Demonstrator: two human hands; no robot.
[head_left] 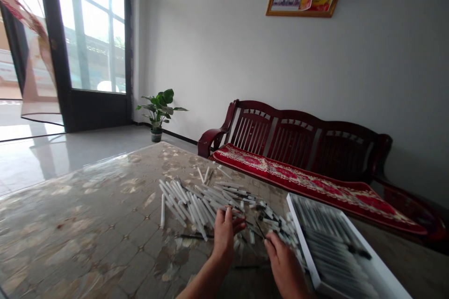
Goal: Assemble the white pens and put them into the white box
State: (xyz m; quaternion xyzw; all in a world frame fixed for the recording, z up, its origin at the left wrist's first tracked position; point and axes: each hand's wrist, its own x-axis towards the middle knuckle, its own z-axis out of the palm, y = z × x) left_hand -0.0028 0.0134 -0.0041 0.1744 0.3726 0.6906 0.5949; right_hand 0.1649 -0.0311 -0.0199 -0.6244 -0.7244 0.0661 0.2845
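The person's left hand (223,238) is standing half-closed at the near edge of the pile, with its fingers raised and slightly curled; whether it is gripping anything cannot be determined. The right hand (283,264) is reaching in just beside it, with its fingers curled downward and close to a thin black rod (260,229). Its grip on that rod cannot be confirmed.

The white tubes (196,205) are lying loose in a fanned pile on the tabletop, directly ahead of both hands. Their long axes are not uniform: those on the left are pointing mainly up and to the left, away from the person, while those nearer the right are lying closer to crosswise. One separate tube (162,211) is lying with its long axis pointing almost straight away from the person. A black rod (196,236) is lying crosswise at the pile's near edge.

A white tray (304,210) is sitting at the right, just beside the right hand, and is holding tubes packed in parallel rows along its length. The table (80,229) is carrying a glossy, marble-patterned surface. A wooden bench with a red cushion (298,149) is standing beyond it.
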